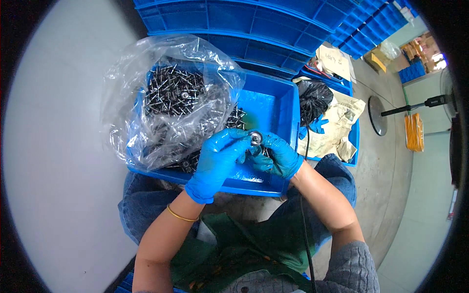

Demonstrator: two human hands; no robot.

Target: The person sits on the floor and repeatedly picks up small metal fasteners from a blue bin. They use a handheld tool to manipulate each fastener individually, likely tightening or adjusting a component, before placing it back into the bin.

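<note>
Both my hands wear blue gloves and meet over the right part of a blue bin (289, 117). Between the fingertips is a small round metal part (256, 138) with a shiny ring-shaped end. My left hand (219, 158) pinches it from the left. My right hand (279, 155), its glove stained dark, closes on it from the right. A few small dark pieces show beneath the right fingers, too small to name. Left of the hands, a clear plastic bag (119, 105) lies open in the bin, full of black and silver pin-like metal parts (176, 90). More lie loose beside it.
Stacked blue crates (224, 17) stand behind the bin. At right, another crate holds brown paper (337, 127), a black plastic bag (315, 97) and blue gloves. A black cable (304, 215) hangs by my right arm. A stand with a round base (377, 115) is farther right.
</note>
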